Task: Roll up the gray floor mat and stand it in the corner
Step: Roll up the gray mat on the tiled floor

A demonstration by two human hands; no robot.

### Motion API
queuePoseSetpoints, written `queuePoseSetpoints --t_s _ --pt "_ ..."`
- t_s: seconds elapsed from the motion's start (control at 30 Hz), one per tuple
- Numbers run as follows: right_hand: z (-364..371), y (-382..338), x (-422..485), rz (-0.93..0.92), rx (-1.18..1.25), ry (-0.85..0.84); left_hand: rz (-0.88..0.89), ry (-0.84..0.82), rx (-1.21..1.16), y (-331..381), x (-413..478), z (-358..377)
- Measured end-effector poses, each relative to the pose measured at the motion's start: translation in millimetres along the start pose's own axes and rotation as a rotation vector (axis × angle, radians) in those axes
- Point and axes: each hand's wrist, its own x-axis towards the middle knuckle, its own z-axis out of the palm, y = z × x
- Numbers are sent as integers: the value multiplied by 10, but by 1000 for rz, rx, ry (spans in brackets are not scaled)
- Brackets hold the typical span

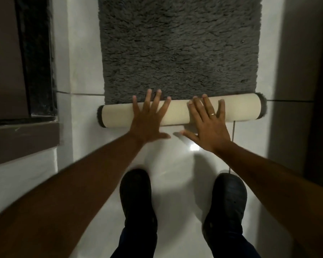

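Note:
The gray shaggy floor mat (pixel 179 45) lies flat on the white tiled floor and stretches away from me. Its near end is wound into a roll (pixel 117 116) that shows the cream backing, with gray pile at both ends. My left hand (pixel 149 118) lies flat on the roll's middle left, fingers spread. Beside it my right hand (pixel 207 123), with a ring on one finger, rests palm down on the middle right of the roll. Neither hand grips anything.
My two black shoes (pixel 136 200) stand on the glossy white floor (pixel 175 164) just behind the roll. A dark door frame (pixel 37 58) and a brown step or sill (pixel 22 140) are on the left. A shadowed wall (pixel 296 71) runs along the right.

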Motion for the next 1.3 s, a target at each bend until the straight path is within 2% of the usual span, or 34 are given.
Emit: queuePoseSetpoints --t_s 0.1,0.2,0.4,0.53,0.6,0.83,0.9,0.93,1.03,1.07,1.2,1.3 --pt "-117 99 298 -7 -132 -60 -75 111 14 -91 192 -171" --pt "-370 209 782 52 -163 -53 -36 257 25 -61 173 -165" --pt "-478 293 962 14 -196 -108 -126 220 85 -113 501 -319" --pt "-429 269 783 -40 -181 -66 -67 272 156 -112 396 -285" --pt "-385 219 571 -57 -118 -100 -41 200 101 -40 201 -227" --pt "-59 46 -319 -122 40 -451 69 -334 -112 313 -478 86" --pt "6 31 -407 -111 94 -498 92 -312 -123 333 -591 116" --pt "9 44 -396 -103 116 -504 92 -201 -105 352 -680 128" --pt "-42 175 -241 -73 198 -460 89 153 -158 471 -1024 283" --pt "-68 236 -188 -56 217 -421 101 177 -156 501 -1094 341" --pt "-118 247 -138 63 197 -117 56 0 -55 394 -780 260" --pt "-150 155 -127 24 75 -18 31 24 9 157 -209 -26"
